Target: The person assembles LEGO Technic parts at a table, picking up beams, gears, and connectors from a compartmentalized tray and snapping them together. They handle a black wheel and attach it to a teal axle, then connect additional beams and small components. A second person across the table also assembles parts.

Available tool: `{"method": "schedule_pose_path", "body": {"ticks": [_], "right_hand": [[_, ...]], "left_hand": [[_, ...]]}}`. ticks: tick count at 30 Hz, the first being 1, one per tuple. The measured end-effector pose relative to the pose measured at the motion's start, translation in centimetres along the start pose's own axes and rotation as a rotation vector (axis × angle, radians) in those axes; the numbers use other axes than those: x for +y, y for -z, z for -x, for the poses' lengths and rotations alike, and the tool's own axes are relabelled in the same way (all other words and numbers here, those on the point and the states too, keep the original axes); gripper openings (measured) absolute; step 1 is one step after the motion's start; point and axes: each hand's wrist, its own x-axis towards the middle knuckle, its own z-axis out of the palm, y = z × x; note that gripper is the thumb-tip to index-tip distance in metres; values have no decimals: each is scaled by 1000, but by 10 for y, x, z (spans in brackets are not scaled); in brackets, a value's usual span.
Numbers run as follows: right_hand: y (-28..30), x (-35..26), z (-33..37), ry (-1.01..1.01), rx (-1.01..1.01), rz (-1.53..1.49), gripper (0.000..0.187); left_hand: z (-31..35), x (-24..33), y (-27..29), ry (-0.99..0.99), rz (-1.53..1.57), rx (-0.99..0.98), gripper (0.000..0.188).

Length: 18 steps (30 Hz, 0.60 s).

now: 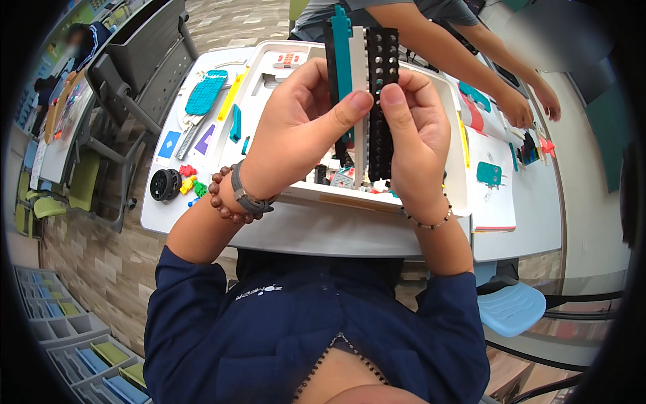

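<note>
Both my hands hold up an upright stack of building-set beams over the tray. My left hand is closed round its left side, thumb pressed on the teal beam and the light grey beam. My right hand grips the black studded beam on the right side, its thumb against the studs. Whether the black piece is joined to the others I cannot tell. My fingers behind the stack are partly hidden. Below lies the white tray with loose bricks in it.
Left of the tray are a teal plate, black wheels, a yellow beam and small coloured pieces. Another person's hand reaches over the table's right side, near an open booklet. A blue chair stands at lower right.
</note>
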Motion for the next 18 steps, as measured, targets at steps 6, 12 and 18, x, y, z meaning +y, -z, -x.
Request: {"method": "schedule_pose_path", "body": {"ticks": [6, 12, 18], "right_hand": [[7, -4, -2, 124, 22, 7, 19], [11, 2, -4, 219, 59, 62, 14], [9, 10, -3, 272, 90, 110, 11]], "left_hand": [[-10, 0, -11, -64, -68, -23, 25], [-15, 2, -15, -44, -59, -14, 24], [-16, -2, -8, 12, -34, -24, 23]]}}
